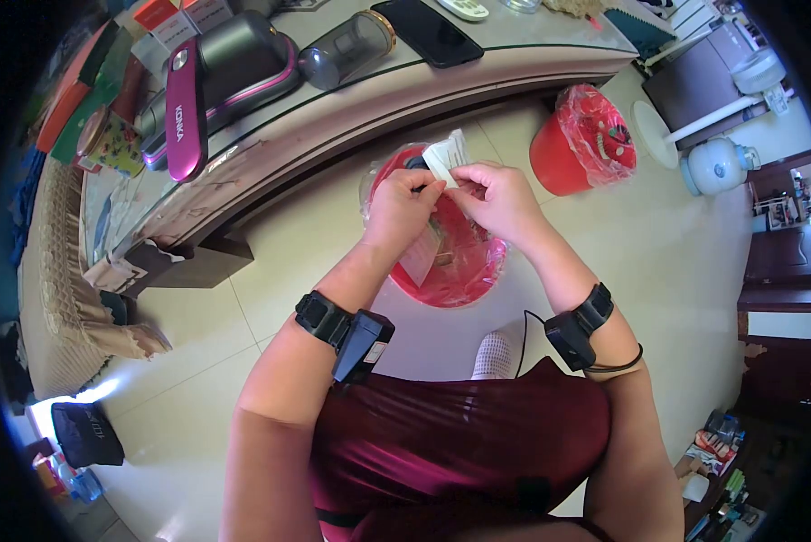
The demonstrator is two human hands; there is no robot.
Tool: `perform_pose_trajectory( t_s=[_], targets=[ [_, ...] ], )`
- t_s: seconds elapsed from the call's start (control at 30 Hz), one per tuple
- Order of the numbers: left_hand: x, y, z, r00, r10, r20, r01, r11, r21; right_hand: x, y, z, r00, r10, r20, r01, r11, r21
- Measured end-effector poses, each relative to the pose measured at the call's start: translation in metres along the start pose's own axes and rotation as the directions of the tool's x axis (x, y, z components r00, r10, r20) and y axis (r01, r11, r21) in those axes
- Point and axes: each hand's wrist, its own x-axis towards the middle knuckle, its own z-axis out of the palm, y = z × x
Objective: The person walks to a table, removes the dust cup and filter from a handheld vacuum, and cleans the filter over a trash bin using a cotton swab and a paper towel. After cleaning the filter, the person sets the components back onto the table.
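Both hands are pinching a small white packet (pixel 440 159) with faint print and a clear, crinkled edge at its top. My left hand (pixel 402 208) grips it low on the left, thumb and fingertips pressed together. On the other side, my right hand (pixel 499 200) holds its lower right edge between thumb and fingers. Directly below is a red waste bin (pixel 467 291) lined with a clear plastic bag. A pale pink paper (pixel 419 259) and other scraps lie in the bin, partly hidden by the hands.
A glass-topped table (pixel 505 77) runs across the front, bearing a purple and black KONKA appliance (pixel 186 113), a clear cylindrical container (pixel 348 50) and a black phone (pixel 429 32). A second red bin (pixel 557 154) stands at the right. A black bag (pixel 87 434) lies at left.
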Motion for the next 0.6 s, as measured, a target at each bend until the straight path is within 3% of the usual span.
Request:
perform_pose_trajectory(
  t_s=[0.1,0.2,0.3,0.4,0.6],
  targets=[
    [-0.0033,0.0052,-0.0005,0.997,-0.067,0.039,0.069,0.996,-0.056,0.0002,-0.0019,-0.0025,0.999,0.005,0.035,-0.003,0.998,-0.057],
    [-0.0037,0.002,0.0005,0.99,0.14,-0.034,-0.138,0.988,0.065,-0.0007,-0.0042,-0.0015,1.0,-0.018,-0.006,0.017,0.992,-0.127],
    [-0.0051,0.0045,-0.0015,0.998,0.064,0.005,-0.064,0.994,0.092,-0.0017,-0.0061,0.0007,0.999,0.034,0.005,-0.034,0.996,-0.083],
    [-0.0024,0.0007,-0.0033,0.997,0.071,0.01,-0.071,0.992,0.1,-0.0029,-0.0076,0.0037,1.0,-0.024,-0.012,0.023,0.997,-0.079],
    [-0.0015,0.0012,-0.0017,1.0,0.015,0.005,-0.016,0.995,0.102,-0.0018,-0.0033,0.0041,1.0,0.005,-0.028,-0.011,0.969,-0.247]
  ],
)
